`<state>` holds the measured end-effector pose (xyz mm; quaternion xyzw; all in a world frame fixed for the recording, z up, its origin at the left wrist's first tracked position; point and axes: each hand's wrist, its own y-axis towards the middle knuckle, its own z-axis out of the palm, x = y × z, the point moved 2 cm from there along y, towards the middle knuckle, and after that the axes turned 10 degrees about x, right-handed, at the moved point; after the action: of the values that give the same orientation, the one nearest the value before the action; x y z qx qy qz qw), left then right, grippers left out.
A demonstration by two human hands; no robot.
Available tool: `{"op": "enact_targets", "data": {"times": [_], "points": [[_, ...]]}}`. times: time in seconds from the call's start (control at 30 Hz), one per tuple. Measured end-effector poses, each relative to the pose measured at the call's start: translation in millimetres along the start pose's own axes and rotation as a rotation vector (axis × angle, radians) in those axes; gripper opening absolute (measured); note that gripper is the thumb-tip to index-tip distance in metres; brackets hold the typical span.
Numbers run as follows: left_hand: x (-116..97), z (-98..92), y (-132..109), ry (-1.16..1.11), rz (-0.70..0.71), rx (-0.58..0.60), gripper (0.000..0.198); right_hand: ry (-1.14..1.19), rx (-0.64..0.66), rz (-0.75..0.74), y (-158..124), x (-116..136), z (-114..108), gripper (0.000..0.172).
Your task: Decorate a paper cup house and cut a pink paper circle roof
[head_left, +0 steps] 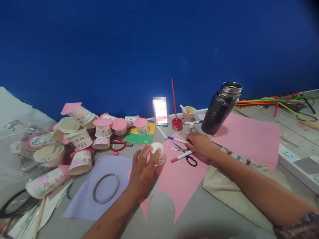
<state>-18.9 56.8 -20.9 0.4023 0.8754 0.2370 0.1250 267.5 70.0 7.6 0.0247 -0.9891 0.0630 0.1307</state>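
Observation:
My left hand [142, 169] is closed around a small paper cup [159, 153] decorated with red marks, holding it on its side over a pink paper sheet [181, 179] with curved cut-outs. My right hand [199, 143] rests on the same sheet, fingers curled by a pink marker [179, 156]; whether it grips the marker is unclear. Black-handled scissors [186, 155] lie just under that hand. A blue-capped marker [177, 139] lies just behind.
A pile of decorated cups with pink lids [82, 139] fills the left. A metal ring [106, 188] lies on lilac paper [82, 202]. A dark flask [221, 108], red paint pot [177, 124], larger pink sheet [249, 137], cloth [224, 186] and coloured sticks [276, 99] are at right.

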Motion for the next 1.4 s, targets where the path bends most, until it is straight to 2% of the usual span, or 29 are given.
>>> {"op": "enact_targets", "data": {"times": [0.13,0.2,0.27,0.33,0.4,0.5,0.57,0.6,0.7,0.77,0.83,0.9,0.93,1.0,1.03,1.1,1.17,1.23,1.33,1.4], "points": [[-3.8,-8.9,-2.4,-0.043,0.003,0.041,0.079,0.085,-0.088,-0.049,-7.0,-0.8,-12.8,0.016],[-6.9,-22.5,-1.5,-0.077,-0.018,0.000,0.088,0.139,-0.110,-0.092,-15.1,2.6,-19.0,0.018],[-11.9,-40.8,2.1,-0.100,-0.046,-0.072,0.087,0.201,-0.121,-0.197,-25.8,10.8,-22.7,0.022],[-19.5,-59.5,7.6,-0.108,-0.037,-0.108,0.076,0.267,-0.148,-0.400,-38.3,23.3,-24.1,0.026],[-29.0,-74.3,13.1,-0.095,0.015,-0.043,0.054,0.307,-0.184,-0.590,-50.9,36.1,-24.2,0.028],[-42.0,-87.0,15.8,-0.096,0.037,0.058,0.027,0.436,-0.210,-0.686,-65.3,48.0,-23.3,0.025],[-50.0,-87.7,13.8,-0.194,-0.014,0.124,0.027,0.647,-0.161,-0.652,-71.7,50.7,-20.6,0.024],[-54.4,-85.5,12.1,-0.267,-0.041,0.166,0.030,0.772,-0.096,-0.615,-74.1,51.5,-17.4,0.026],[-69.0,-74.3,6.3,-0.424,-0.074,0.280,0.038,1.078,0.184,-0.599,-82.0,58.9,-1.9,0.043],[-75.2,-68.3,1.7,-0.455,-0.090,0.367,0.037,1.150,0.332,-0.629,-87.3,67.2,7.1,0.048],[-73.8,-68.5,-5.3,-0.476,-0.136,0.450,0.035,1.142,0.398,-0.617,-89.9,72.8,8.3,0.051],[-62.6,-75.4,-15.2,-0.483,-0.208,0.480,0.035,1.171,0.333,-0.536,-86.4,69.7,-1.7,0.050],[-53.3,-80.4,-20.7,-0.462,-0.265,0.452,0.036,1.219,0.230,-0.462,-81.9,63.5,-10.3,0.052],[-31.4,-87.9,-31.6,-0.425,-0.415,0.398,0.040,1.440,-0.107,-0.225,-69.9,42.9,-28.1,0.052],[-20.5,-89.5,-36.0,-0.375,-0.496,0.356,0.042,1.482,-0.185,-0.193,-63.4,34.4,-34.0,0.055],[-5.6,-84.8,-40.1,-0.325,-0.523,0.373,0.037,1.556,-0.204,-0.141,-51.3,22.9,-35.1,0.048],[0.1,-74.4,-37.1,-0.238,-0.428,0.390,0.026,1.573,-0.130,-0.176,-43.6,21.2,-24.9,0.041],[-1.5,-64.9,-29.5,-0.098,-0.321,0.300,0.021,1.546,-0.046,-0.247,-40.6,25.0,-10.1,0.038],[-15.2,-55.3,-16.8,-0.017,-0.153,0.143,0.042,1.536,-0.038,-0.303,-38.9,28.1,5.3,0.037],[-26.6,-47.9,-9.0,-0.038,-0.035,0.182,0.056,1.542,-0.045,-0.296,-37.3,27.6,8.4,0.035]]}}
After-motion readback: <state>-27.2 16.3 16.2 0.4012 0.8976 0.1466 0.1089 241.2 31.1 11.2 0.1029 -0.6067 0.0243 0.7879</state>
